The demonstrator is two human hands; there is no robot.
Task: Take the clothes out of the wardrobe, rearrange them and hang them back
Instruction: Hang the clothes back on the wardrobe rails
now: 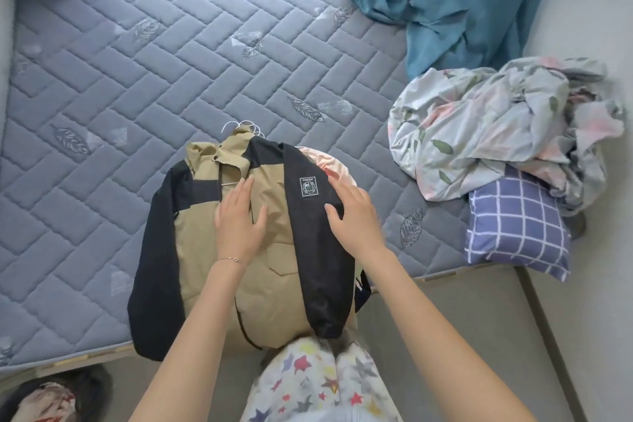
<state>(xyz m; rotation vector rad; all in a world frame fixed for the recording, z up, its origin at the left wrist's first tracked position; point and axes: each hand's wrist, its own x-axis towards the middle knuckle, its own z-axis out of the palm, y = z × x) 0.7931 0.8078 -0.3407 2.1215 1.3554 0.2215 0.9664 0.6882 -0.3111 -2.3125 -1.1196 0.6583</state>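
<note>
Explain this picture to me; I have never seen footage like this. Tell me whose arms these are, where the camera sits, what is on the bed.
No machine here: these are a person's bare arms, filmed by a wide-angle camera worn on their head, looking down. On the quilted mattress lies a tan and black jacket; white hanger hooks and a pink garment peek out from under it. The left hand rests flat on its tan front, the right hand on a black sleeve; neither grips anything. Further right lie crumpled floral bedding and a checked pillow.
</note>
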